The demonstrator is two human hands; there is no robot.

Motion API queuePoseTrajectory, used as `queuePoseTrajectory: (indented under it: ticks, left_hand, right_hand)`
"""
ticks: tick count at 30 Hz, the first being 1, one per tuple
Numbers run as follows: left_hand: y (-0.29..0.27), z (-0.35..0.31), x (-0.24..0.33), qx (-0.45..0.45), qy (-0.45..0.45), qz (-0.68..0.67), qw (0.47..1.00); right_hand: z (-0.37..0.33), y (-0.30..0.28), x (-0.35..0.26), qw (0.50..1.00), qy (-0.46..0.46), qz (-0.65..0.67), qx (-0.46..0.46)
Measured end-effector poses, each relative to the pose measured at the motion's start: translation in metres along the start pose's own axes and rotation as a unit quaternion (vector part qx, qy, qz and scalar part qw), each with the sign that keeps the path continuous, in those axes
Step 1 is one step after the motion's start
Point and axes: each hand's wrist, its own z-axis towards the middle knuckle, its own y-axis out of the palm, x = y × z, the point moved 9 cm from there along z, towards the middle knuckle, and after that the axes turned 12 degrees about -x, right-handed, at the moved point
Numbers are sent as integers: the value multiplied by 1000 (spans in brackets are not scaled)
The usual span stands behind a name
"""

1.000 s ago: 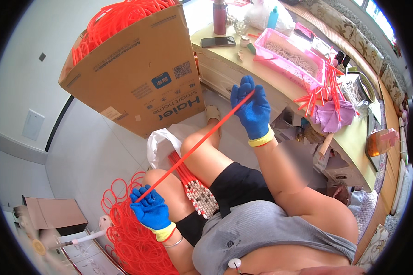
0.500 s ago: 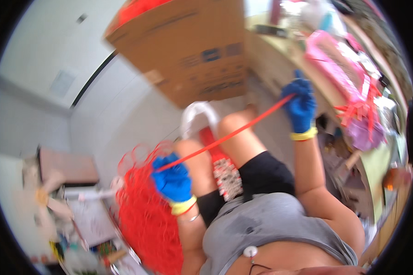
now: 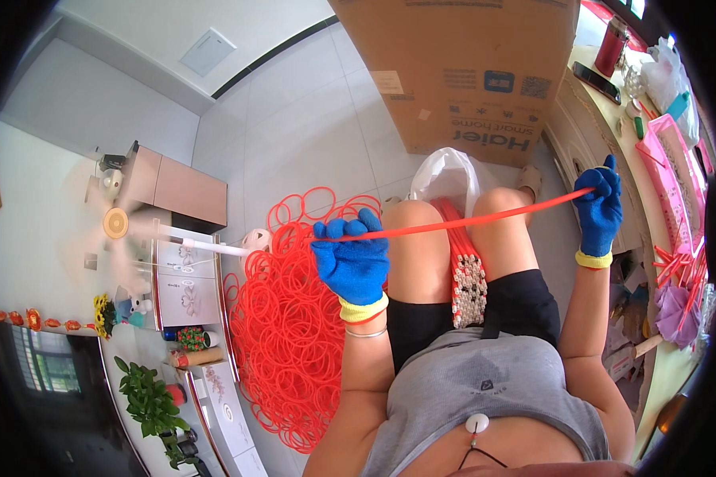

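Note:
A thin red elastic cord (image 3: 485,220) stretches taut across my knees from hand to hand. My left hand (image 3: 350,261), in a blue work glove with a yellow cuff, has its fingers curled around one end. My right hand (image 3: 599,208), gloved alike, grips the other end at the right. Beside my left forearm spreads a large heap of red rings (image 3: 286,342). Between my thighs rests a bundle of red strands with many pale ends (image 3: 468,290). A white plastic bag (image 3: 445,176) stands between my knees, partly behind the bundle.
A tall cardboard box (image 3: 461,87) stands ahead. Along the right runs a table (image 3: 565,107) with a phone (image 3: 597,82), a red flask (image 3: 611,48) and a pink tray (image 3: 672,179). At left are a spinning fan (image 3: 116,223), white drawers (image 3: 184,274) and a potted plant (image 3: 147,401).
The view has swung left, so the box and my body appear farther right. The red cord remains held between both hands and now lies closer to level in the picture.

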Motion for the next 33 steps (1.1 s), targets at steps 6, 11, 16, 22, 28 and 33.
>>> queuePoseTrajectory:
  ticks: [6, 11, 16, 22, 28, 33]
  left_hand:
    - [-1, 4, 2, 13, 10, 11, 1000]
    - [0, 1, 2, 57, 18, 34, 998]
    - [10, 6, 0, -26, -26, -46, 998]
    - [16, 3, -1, -6, -23, -41, 999]
    - [21, 6, 0, 85, 13, 45, 995]
    - [46, 6, -7, -70, -82, -6, 994]
  right_hand:
    - [-4, -14, 3, 998, 22, 49, 32]
    - [-14, -29, -16, 988, -80, -38, 125]
    - [-7, 3, 5, 999, -31, 26, 6]
    - [-4, 4, -1, 996, -47, 65, 31]
    - [-8, -4, -5, 994, -64, 77, 44]
    - [-12, 19, 1, 1000, -10, 15, -7]
